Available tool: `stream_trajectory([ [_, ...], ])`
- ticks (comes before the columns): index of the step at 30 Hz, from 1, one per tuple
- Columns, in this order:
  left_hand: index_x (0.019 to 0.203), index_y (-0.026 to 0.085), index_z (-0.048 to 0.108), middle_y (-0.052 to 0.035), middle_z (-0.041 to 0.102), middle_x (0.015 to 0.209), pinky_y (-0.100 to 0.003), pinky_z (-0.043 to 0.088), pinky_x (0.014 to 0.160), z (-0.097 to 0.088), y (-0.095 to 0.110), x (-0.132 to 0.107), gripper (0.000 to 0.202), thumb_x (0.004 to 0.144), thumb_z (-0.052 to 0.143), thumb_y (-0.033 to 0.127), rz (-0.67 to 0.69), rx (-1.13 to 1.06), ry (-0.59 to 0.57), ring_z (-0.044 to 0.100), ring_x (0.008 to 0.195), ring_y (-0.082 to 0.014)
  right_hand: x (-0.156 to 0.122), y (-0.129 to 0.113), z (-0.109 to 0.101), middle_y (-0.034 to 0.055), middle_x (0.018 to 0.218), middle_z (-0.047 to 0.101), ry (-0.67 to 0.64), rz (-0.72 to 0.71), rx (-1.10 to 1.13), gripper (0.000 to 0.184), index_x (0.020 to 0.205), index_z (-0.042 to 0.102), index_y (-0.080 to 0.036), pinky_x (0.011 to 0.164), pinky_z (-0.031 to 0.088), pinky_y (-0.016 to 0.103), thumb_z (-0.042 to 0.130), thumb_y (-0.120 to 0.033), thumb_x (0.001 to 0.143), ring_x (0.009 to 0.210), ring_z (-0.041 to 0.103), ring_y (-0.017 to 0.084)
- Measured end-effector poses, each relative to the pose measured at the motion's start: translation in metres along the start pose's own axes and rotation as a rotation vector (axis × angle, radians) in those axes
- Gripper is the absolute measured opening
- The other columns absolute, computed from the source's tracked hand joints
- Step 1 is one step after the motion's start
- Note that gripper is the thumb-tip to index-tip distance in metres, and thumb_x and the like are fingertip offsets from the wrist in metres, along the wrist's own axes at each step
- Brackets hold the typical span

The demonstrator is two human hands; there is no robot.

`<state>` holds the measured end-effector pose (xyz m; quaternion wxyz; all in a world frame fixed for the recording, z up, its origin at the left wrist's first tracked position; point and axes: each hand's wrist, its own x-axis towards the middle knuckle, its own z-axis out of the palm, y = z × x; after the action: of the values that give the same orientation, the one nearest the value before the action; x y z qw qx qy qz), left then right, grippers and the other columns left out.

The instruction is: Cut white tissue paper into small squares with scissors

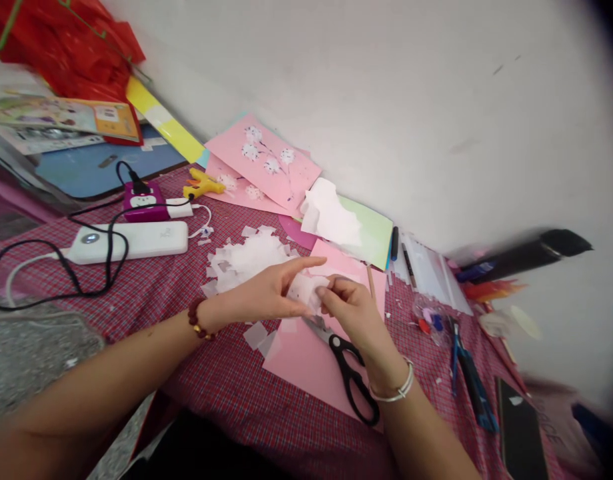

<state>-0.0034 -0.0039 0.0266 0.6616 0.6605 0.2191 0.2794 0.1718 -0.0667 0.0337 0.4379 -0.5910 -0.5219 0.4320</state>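
A small crumpled piece of white tissue paper [302,287] with a few dark specks is in front of me, between both hands. My left hand [259,291] holds it from the left, thumb below and a finger stretched out above. From the right, my right hand [349,301] pinches its edge between thumb and fingertips. Under the hands lies a pink card sheet [306,363], and black-handled scissors [354,380] rest on it, their blades partly hidden. Just beyond my left hand spreads a pile of cut white paper squares [254,253].
Pink cards with white flower pictures [269,160] lean by the wall, beside crumpled white paper [331,213]. On the left are a white power bank [131,241], a purple adapter [145,201], black cables and a yellow glue gun [203,183]. A blue-black cutter [474,383] lies right.
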Motion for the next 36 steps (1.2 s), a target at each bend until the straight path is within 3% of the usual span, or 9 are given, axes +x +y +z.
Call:
stream_trajectory([
  [4, 0.146, 0.026, 0.04, 0.0002, 0.065, 0.087, -0.015, 0.035, 0.047, 0.004, -0.006, -0.002, 0.081, 0.072, 0.071, 0.015, 0.007, 0.039, -0.058, 0.046, 0.056, -0.0058, 0.001, 0.005, 0.004, -0.0026, 0.057, 0.052, -0.01, -0.014, -0.01, 0.026, 0.056, 0.056, -0.021, 0.044, 0.036, 0.024, 0.061, -0.031, 0.08, 0.049, 0.045, 0.011],
  [8, 0.149, 0.024, 0.036, 0.0077, 0.052, 0.061, -0.014, 0.031, 0.043, 0.004, -0.009, -0.001, 0.079, 0.076, 0.066, 0.016, -0.014, 0.077, -0.066, 0.041, 0.049, -0.0058, 0.002, 0.009, 0.006, -0.0014, 0.066, 0.053, 0.018, -0.059, -0.018, 0.024, 0.059, 0.056, -0.021, 0.051, 0.039, 0.025, 0.061, -0.032, 0.08, 0.057, 0.048, 0.013],
  [13, 0.15, 0.021, 0.033, 0.0117, 0.043, 0.055, -0.014, 0.027, 0.04, 0.004, -0.013, 0.003, 0.082, 0.075, 0.063, 0.016, -0.053, 0.165, -0.04, 0.036, 0.043, -0.0049, 0.0, 0.012, 0.006, -0.002, 0.064, 0.051, -0.014, -0.073, -0.078, 0.021, 0.065, 0.055, -0.022, 0.05, 0.037, 0.026, 0.056, -0.029, 0.085, 0.056, 0.048, 0.014],
  [17, 0.148, 0.021, 0.037, 0.0115, 0.047, 0.053, -0.015, 0.031, 0.042, 0.004, -0.015, 0.002, 0.081, 0.072, 0.061, 0.012, -0.015, 0.255, -0.038, 0.041, 0.041, -0.0061, -0.001, 0.013, 0.005, -0.0037, 0.056, 0.049, -0.065, -0.07, -0.203, 0.016, 0.068, 0.058, -0.022, 0.047, 0.033, 0.025, 0.053, -0.019, 0.083, 0.051, 0.044, 0.014],
  [23, 0.138, 0.02, 0.052, 0.009, 0.055, 0.057, -0.018, 0.039, 0.048, 0.002, -0.014, 0.002, 0.073, 0.067, 0.062, 0.01, 0.044, 0.315, -0.043, 0.05, 0.046, -0.0088, -0.001, 0.009, 0.002, -0.002, 0.061, 0.055, -0.133, -0.122, -0.396, 0.018, 0.068, 0.062, -0.021, 0.052, 0.035, 0.026, 0.051, -0.013, 0.081, 0.056, 0.049, 0.015],
  [29, 0.145, 0.013, 0.041, 0.0075, 0.057, 0.061, -0.018, 0.036, 0.045, 0.0, -0.018, 0.005, 0.079, 0.069, 0.063, 0.012, -0.052, 0.257, -0.119, 0.047, 0.047, -0.009, -0.007, -0.003, -0.003, 0.0016, 0.072, 0.061, -0.272, -0.145, -0.433, 0.019, 0.076, 0.063, -0.02, 0.058, 0.039, 0.028, 0.049, -0.019, 0.089, 0.066, 0.055, 0.017],
  [36, 0.143, 0.012, 0.043, 0.0014, 0.064, 0.074, -0.02, 0.041, 0.054, 0.003, -0.021, 0.005, 0.071, 0.075, 0.061, 0.018, -0.005, 0.374, -0.18, 0.055, 0.059, -0.0121, -0.007, 0.005, 0.005, 0.0019, 0.063, 0.06, -0.16, -0.181, -0.609, 0.026, 0.064, 0.059, -0.021, 0.057, 0.037, 0.03, 0.058, -0.027, 0.089, 0.061, 0.054, 0.019],
])
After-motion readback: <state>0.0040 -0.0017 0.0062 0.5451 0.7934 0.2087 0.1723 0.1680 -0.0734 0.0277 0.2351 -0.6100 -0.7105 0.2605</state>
